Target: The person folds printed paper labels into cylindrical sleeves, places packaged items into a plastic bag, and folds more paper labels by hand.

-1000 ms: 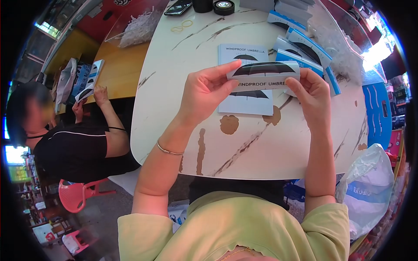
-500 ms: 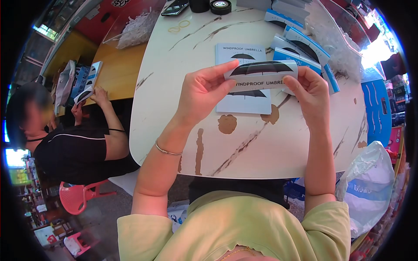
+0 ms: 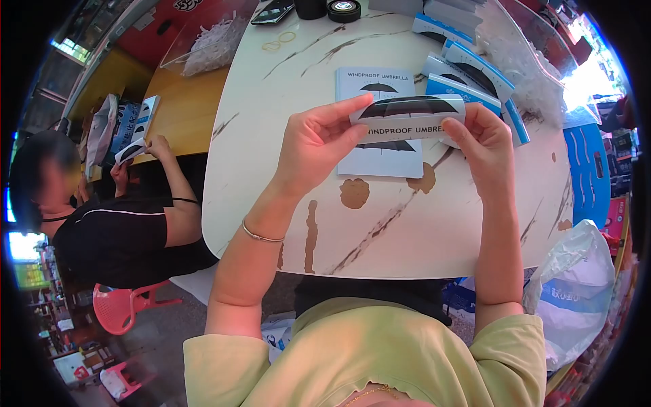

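Observation:
Between both hands I hold a curled printed paper sleeve (image 3: 407,117), with a black umbrella picture and the words "WINDPROOF UMBRE..." showing. My left hand (image 3: 313,146) pinches its left end between thumb and fingers. At the right end, my right hand (image 3: 485,146) grips it the same way, thumb in front and fingers behind. Under it on the table lies a stack of flat umbrella-printed sheets (image 3: 380,163), partly covered by the held sleeve. Just beyond my right hand is a pile of blue-and-white umbrella-printed sleeves (image 3: 475,71).
The white marbled table (image 3: 271,156) carries rubber bands (image 3: 279,41), a phone (image 3: 273,11) and a round black item (image 3: 344,10). Clear plastic bags (image 3: 519,64) lie at the right. On the left, a co-worker (image 3: 122,230) handles a similar sleeve at a wooden table (image 3: 178,91).
My hands and the sleeve stay almost still. The co-worker's hand has shifted slightly along the sleeve at the left table.

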Demonstrator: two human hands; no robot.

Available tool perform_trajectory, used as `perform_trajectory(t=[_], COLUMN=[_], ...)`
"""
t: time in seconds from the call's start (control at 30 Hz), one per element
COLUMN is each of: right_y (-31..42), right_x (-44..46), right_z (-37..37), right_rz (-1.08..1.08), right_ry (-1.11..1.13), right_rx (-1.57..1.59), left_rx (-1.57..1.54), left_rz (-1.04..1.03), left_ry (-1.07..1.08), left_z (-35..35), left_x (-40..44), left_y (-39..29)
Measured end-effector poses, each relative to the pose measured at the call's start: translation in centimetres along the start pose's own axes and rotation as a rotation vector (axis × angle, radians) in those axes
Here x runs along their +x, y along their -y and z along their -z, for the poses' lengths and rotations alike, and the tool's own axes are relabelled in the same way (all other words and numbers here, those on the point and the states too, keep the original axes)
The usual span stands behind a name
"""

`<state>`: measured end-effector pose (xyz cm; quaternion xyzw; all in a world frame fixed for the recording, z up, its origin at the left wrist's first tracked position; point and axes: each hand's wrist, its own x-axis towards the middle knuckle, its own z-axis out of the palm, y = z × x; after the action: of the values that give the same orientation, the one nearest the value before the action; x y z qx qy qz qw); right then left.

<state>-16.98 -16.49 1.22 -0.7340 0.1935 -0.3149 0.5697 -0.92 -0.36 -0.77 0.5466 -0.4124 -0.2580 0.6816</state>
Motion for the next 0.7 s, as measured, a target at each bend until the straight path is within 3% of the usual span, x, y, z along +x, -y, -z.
perform_trajectory(t=[0.47, 0.7], right_y=[-0.15, 0.50], right_x=[-0.01, -0.15], right_z=[-0.18, -0.36], right_rz=[0.004, 0.001], right_ry=[0.018, -0.045], right_rx=[0.089, -0.143], left_rx=[0.002, 0.018], left_rz=[-0.010, 0.033], left_ry=[0.003, 0.007], left_z=[0.01, 0.14], left_x=[-0.02, -0.08], left_y=[-0.15, -0.61])
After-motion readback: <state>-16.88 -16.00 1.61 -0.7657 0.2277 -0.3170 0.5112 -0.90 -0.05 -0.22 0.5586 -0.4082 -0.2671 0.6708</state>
